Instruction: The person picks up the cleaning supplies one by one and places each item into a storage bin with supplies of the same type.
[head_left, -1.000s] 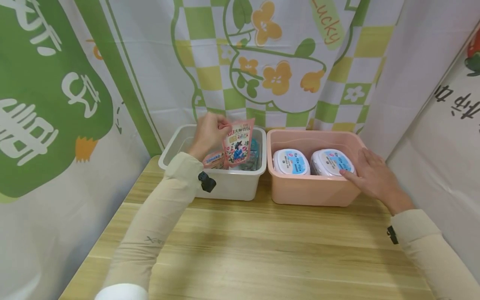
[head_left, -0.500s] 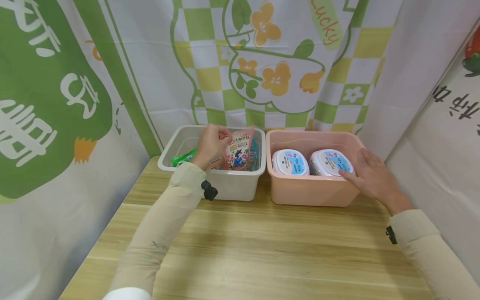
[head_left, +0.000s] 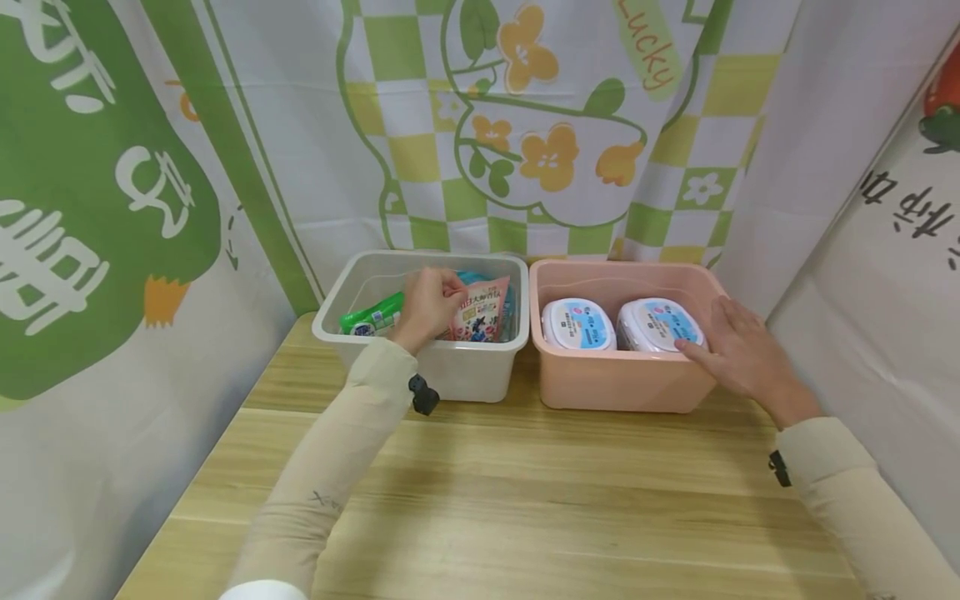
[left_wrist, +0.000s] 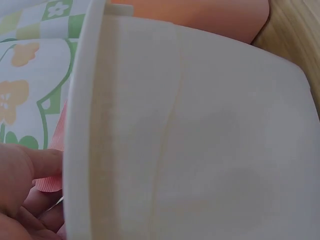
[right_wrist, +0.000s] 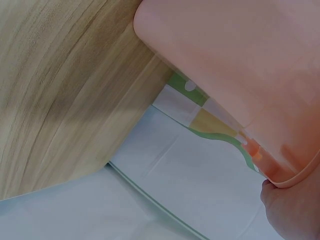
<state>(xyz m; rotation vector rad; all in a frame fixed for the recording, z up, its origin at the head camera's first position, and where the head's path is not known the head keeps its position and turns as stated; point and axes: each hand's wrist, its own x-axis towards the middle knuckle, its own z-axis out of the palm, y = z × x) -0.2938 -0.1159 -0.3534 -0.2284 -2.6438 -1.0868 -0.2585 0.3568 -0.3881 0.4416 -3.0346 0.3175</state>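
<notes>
My left hand [head_left: 430, 310] pinches the upper left corner of a pink printed pouch [head_left: 482, 315] inside the white bin [head_left: 465, 373]. Left of that hand lies a green packet [head_left: 372, 317], and a blue packet [head_left: 471, 276] shows behind the pouch. In the left wrist view, the bin wall [left_wrist: 225, 125] hides most of the pouch and part of the fingers. My right hand [head_left: 750, 357] rests over the right rim of the pink bin [head_left: 626, 382], fingers extended and thumb toward a white tub [head_left: 663, 323] with a blue label. A matching tub [head_left: 579, 323] sits left of it.
Both bins stand side by side at the back of a wooden table [head_left: 525, 492]. A patterned green and white curtain [head_left: 555, 225] hangs right behind them, with fabric also at the left and right sides.
My left hand has lowered the pink pouch deeper into the white bin. The green packet at the left has come into view. My right hand stays on the pink bin.
</notes>
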